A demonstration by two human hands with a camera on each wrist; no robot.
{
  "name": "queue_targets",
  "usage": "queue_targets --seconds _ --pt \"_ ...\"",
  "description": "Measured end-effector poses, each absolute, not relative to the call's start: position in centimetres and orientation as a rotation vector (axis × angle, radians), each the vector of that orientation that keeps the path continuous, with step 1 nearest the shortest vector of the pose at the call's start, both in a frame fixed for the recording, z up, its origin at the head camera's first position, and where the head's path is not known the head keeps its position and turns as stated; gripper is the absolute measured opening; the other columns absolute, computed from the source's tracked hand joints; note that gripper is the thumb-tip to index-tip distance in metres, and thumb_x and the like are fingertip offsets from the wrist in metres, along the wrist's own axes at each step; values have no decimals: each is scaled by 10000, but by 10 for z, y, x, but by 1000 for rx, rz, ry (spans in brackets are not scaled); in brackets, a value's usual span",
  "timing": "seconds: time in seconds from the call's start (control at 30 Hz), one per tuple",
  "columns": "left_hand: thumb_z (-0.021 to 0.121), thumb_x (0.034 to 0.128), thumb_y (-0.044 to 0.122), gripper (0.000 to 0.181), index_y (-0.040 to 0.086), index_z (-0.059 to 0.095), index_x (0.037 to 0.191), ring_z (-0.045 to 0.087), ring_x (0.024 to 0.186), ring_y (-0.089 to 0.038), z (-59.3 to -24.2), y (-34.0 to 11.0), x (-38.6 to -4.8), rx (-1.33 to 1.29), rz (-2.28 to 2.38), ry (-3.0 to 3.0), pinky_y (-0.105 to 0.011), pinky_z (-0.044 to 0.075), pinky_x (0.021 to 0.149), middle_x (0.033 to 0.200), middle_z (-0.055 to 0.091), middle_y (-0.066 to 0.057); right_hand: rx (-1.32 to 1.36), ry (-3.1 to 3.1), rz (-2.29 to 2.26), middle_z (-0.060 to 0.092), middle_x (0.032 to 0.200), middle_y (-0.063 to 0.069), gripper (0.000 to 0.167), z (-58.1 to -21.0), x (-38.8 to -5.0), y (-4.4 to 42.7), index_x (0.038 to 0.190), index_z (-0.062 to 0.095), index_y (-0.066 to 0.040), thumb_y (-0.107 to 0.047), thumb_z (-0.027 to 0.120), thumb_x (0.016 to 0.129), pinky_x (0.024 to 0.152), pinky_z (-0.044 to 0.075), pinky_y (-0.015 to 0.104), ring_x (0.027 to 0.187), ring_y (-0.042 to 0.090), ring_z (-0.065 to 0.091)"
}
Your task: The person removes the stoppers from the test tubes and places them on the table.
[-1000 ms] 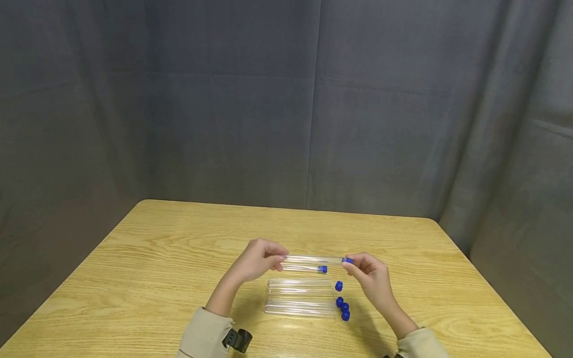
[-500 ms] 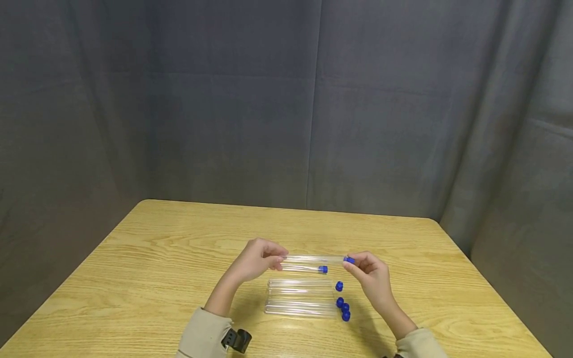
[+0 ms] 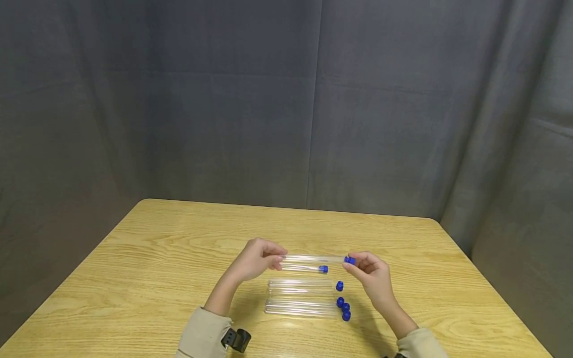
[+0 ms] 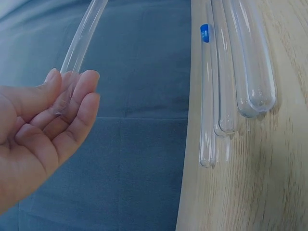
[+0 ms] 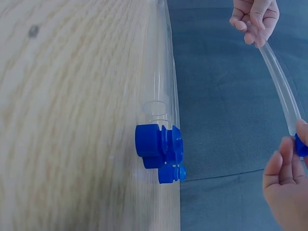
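Observation:
A clear tube is held level above the table between both hands. My left hand pinches its rounded end; in the left wrist view that hand has its thumb and fingertips on the glassy end. At the tube's other end my right hand pinches a blue cap. In the right wrist view the blue cap sits at the tube's mouth; how far it is in, I cannot tell. Just below lies a capped tube, its blue cap to the right.
Several uncapped tubes lie side by side on the wooden table, nearer than the capped one. To their right are one loose blue cap and a cluster of blue caps. A grey curtain hangs behind the table.
The right hand and its blue cap have shifted very slightly to the right, and more of the cap shows between the fingers. The left hand has barely moved.

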State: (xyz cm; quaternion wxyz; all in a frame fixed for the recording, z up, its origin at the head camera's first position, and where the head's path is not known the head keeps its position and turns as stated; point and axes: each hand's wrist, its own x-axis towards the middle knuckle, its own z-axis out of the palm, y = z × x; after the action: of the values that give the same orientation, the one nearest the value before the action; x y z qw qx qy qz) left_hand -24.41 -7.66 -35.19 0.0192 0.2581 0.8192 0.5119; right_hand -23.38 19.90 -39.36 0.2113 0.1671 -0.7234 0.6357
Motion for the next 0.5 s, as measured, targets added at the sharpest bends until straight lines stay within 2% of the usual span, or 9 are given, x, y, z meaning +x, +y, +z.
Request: queue_targets --seconds 0.37,0.5 --pt "532 871 -23 194 -69 625 1035 617 688 -152 -356 -77 -246 773 1599 2546 -281 512 671 963 631 -189 492 -2022 1787 560 672 -9 154 -394 -233 199 863 589 100 62 676 742 496 413 176 572 72 486" --pt "533 871 -20 197 -79 622 1036 615 688 -152 -357 -78 -247 770 1595 2553 -299 512 673 954 631 -197 510 -2019 1796 578 696 44 158 -395 -233 199 866 589 94 35 680 752 515 436 185 593 83 514"
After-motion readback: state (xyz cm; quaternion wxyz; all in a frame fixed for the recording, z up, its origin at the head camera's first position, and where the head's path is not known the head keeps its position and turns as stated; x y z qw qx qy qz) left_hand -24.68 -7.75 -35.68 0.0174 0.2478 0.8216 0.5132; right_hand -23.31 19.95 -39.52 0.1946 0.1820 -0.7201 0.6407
